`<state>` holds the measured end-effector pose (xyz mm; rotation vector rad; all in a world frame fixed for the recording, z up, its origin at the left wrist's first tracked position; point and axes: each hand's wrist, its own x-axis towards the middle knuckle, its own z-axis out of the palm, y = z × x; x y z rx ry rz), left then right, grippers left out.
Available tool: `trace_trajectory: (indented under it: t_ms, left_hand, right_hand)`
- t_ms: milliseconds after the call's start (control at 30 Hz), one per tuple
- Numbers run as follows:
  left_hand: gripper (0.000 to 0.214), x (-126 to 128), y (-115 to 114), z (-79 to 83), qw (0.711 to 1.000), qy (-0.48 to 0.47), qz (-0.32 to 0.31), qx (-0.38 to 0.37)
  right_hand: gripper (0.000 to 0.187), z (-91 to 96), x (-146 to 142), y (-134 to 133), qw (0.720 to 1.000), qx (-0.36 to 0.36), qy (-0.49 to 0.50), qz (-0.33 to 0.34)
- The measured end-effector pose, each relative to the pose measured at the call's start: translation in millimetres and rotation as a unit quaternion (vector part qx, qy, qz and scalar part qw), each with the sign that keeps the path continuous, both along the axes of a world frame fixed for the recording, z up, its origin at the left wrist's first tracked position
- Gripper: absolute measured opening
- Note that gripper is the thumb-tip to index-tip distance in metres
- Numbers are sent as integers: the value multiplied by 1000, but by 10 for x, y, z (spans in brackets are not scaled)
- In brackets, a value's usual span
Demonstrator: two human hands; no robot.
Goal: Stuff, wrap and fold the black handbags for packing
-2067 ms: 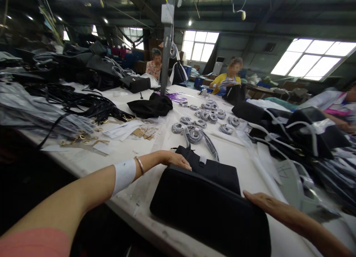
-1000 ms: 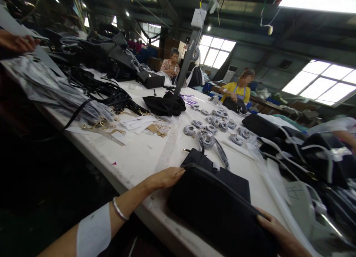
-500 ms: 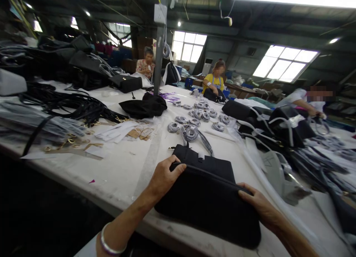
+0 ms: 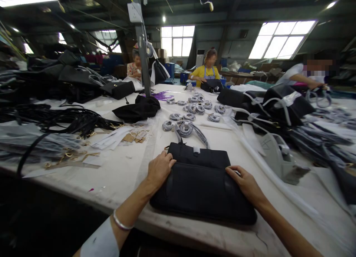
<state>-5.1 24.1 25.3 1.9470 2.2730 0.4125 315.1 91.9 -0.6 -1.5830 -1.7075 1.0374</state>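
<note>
A black bag (image 4: 203, 194) lies on the white table in front of me, its flap part spread away from me with a small pale wrapped piece at the middle. My left hand (image 4: 161, 169) is closed on the bag's left edge, near where flap and body meet. On the opposite edge, my right hand (image 4: 243, 181) pinches the bag between thumb and fingers. Just beyond the flap sits a wrapped grey coiled strap (image 4: 185, 129), with more coils behind it.
Black straps (image 4: 69, 120) with gold hooks and paper tags (image 4: 137, 135) lie at left. A black cloth bag (image 4: 137, 109) rests near a grey post (image 4: 144, 57). At right are a tape dispenser (image 4: 278, 157) and piled black bags (image 4: 289, 101). Co-workers sit or stand beyond the table.
The bag's body, raised toward me before, now lies flatter on the table. Both hands stay on its side edges, and the view has shifted.
</note>
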Motion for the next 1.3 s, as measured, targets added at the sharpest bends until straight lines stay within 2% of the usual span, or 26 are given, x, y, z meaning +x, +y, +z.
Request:
trace_trajectory:
  t_ms: [67, 133, 233, 333, 433, 500, 600, 667, 733, 833, 900, 967, 1067, 1200, 1300]
  left_hand:
    - [36, 105, 42, 32, 995, 52, -90, 12]
    - [48, 170, 126, -4, 988, 55, -143, -26]
    - [62, 188, 282, -105, 985, 25, -152, -80]
    - [67, 174, 381, -162, 986, 1, -142, -85]
    - [67, 194, 392, -155, 990, 0, -107, -95]
    - [65, 222, 384, -138, 990, 2, -95, -102]
    - [63, 244, 381, -128, 990, 1, -98, -105]
    - [58, 231, 370, -139, 990, 0, -104, -92]
    - [52, 196, 334, -156, 992, 6, -110, -69]
    - [48, 119, 229, -179, 990, 18, -132, -48]
    - [52, 69, 154, -183, 990, 17, -135, -45]
    - [53, 34, 112, -178, 992, 10, -113, -50]
    - [52, 6, 151, -160, 994, 3, -92, -66]
    - [52, -21, 317, -130, 989, 15, -125, -84]
    - [45, -55, 395, -128, 988, 22, -128, -77]
  right_hand:
    - [49, -10, -17, -21, 999, 18, -23, -13]
    - [48, -9, -24, -43, 997, 30, -62, -21]
    - [44, 9, -3, -50, 993, 33, -117, 0]
    - [44, 59, 18, -36, 972, 60, -225, 23]
    - [50, 154, -84, -43, 919, 223, -324, 40]
    - [54, 218, -265, -79, 887, 337, -305, 80]
    - [51, 208, -627, -173, 864, 393, -247, 198]
    - [51, 81, -827, -226, 842, 389, -234, 293]
    - [57, -124, -936, -239, 826, 368, -244, 352]
    - [65, -420, -944, -192, 825, 338, -268, 364]
    - [66, -512, -912, -156, 825, 325, -280, 368]
    - [65, -491, -893, -140, 824, 308, -284, 381]
    - [61, -319, -902, -122, 830, 271, -280, 399]
    - [50, -87, -891, 5, 848, 218, -260, 407]
    - [41, -51, -843, 127, 867, 215, -231, 385]
